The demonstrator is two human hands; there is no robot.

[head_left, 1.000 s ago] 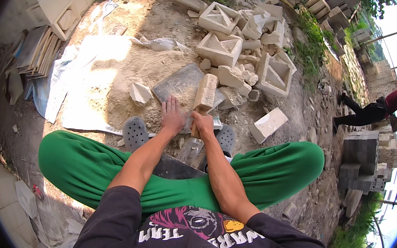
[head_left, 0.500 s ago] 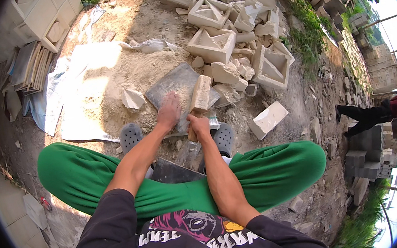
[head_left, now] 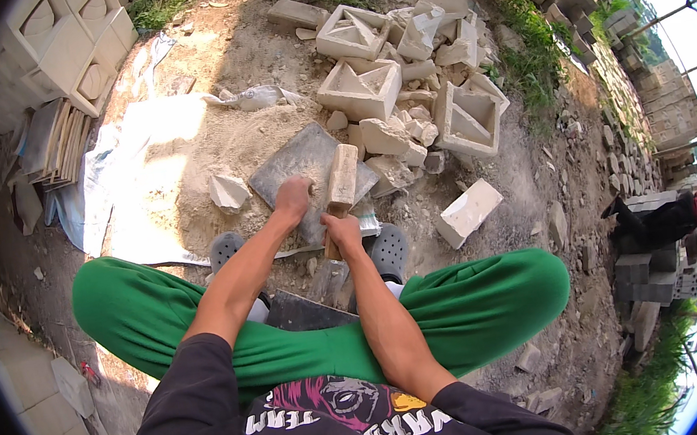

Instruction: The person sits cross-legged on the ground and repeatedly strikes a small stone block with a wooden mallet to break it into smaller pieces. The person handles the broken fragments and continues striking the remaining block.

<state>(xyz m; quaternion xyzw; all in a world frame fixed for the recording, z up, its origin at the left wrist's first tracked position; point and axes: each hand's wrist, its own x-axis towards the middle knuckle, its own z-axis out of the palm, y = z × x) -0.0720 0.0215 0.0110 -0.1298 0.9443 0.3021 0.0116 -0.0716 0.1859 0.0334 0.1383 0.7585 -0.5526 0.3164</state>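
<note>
My right hand (head_left: 343,232) is closed around the handle of a wooden mallet (head_left: 343,177), whose dusty block-shaped head points away from me over a dark flat slab (head_left: 276,172). Close by on the left, my left hand (head_left: 294,196) rests at the slab with its fingers curled in; whatever they may hold is hidden. Pale powder and crumbs lie on the slab. A blurred, pale, half-clear piece (head_left: 330,281) shows below my right hand, too indistinct to name. Left of the slab sits a broken white chunk (head_left: 229,193).
Broken pale moulded blocks (head_left: 360,87) are heaped beyond the slab, with a loose block (head_left: 469,213) at right. A white sheet (head_left: 140,176) and stacked boards (head_left: 60,142) lie left. Grey clogs (head_left: 388,252) flank the slab's near side. Another person (head_left: 688,216) bends at far right.
My left hand has gone from lying flat with fingers spread to curled fingers on the slab. My right hand keeps its grip on the mallet. The view has shifted slightly.
</note>
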